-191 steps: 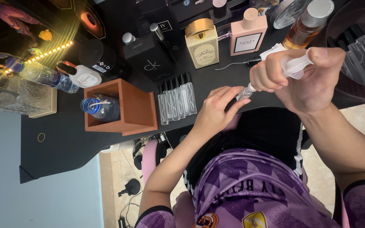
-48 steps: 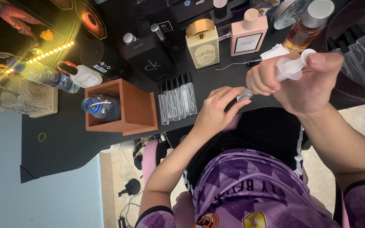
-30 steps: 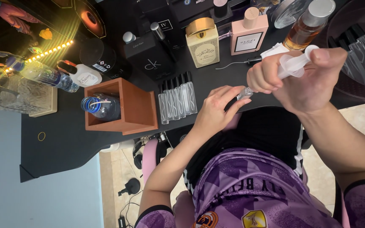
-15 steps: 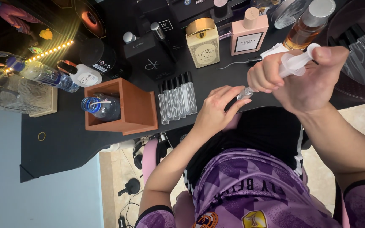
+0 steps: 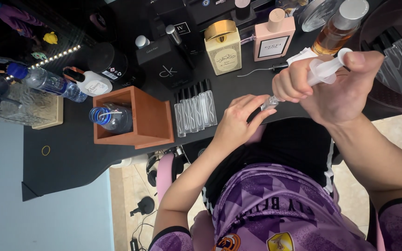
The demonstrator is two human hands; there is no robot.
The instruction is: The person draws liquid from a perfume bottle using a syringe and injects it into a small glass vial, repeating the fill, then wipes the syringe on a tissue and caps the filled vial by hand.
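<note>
Syringe (image 5: 324, 70) clenched in right hand (image 5: 336, 88); left hand (image 5: 238, 123) pinches small vial (image 5: 269, 103) under its tip.

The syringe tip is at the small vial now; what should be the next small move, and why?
Probably a slow press of the thumb on the plunger. The right hand holds the syringe with its thumb on the plunger end, and the tip meets the mouth of the small glass vial pinched by the left hand. How full the vial is cannot be seen.
</note>
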